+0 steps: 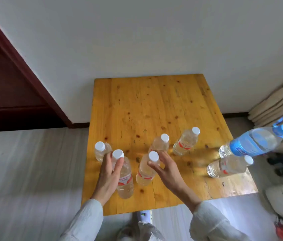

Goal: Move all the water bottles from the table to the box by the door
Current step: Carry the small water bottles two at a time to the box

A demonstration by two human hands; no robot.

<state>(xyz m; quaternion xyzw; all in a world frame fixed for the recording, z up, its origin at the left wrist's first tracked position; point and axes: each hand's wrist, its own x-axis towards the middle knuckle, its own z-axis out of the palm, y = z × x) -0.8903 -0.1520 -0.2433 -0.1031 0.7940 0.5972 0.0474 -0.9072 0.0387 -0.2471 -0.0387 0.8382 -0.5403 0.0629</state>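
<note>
Wooden and yellow, the table (pixel 154 101) holds seven water bottles, and no box shows, only a dark red door (pixel 6 75) far to the left. Going left to right, the left hand (pixel 108 178) has nearly straight fingers touching the cap of the front left bottle (pixel 124 178), and the right hand (pixel 166 168) is spread beside the middle bottle (pixel 146 171), not yet wrapped around it. I think this is the first pick-up; next, both hands must close tight, then lift.

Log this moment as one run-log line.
left hand: reaching front-left bottle | right hand: reaching middle bottle | bottles: all on table
</note>
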